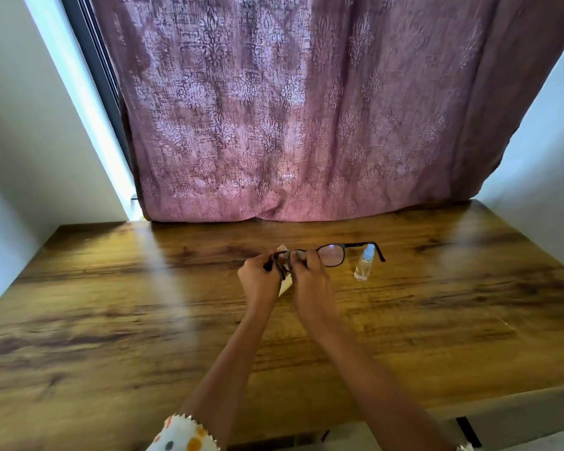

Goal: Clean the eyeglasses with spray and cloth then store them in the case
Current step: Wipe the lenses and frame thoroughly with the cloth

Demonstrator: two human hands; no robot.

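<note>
Black-framed eyeglasses (334, 254) are held up over the middle of the wooden table (111, 320), arms unfolded. My left hand (259, 278) grips the frame's left end. My right hand (308, 275) pinches a pale cloth (286, 285) against the left lens, which is hidden by my fingers and the cloth. The right lens shows clear. A small clear spray bottle (364, 263) with a pale cap stands upright on the table just right of the glasses. No case is in view.
A mauve patterned curtain (306, 109) hangs down to the table's far edge. White walls close in on the left and right. The table's front edge runs near the bottom of the view.
</note>
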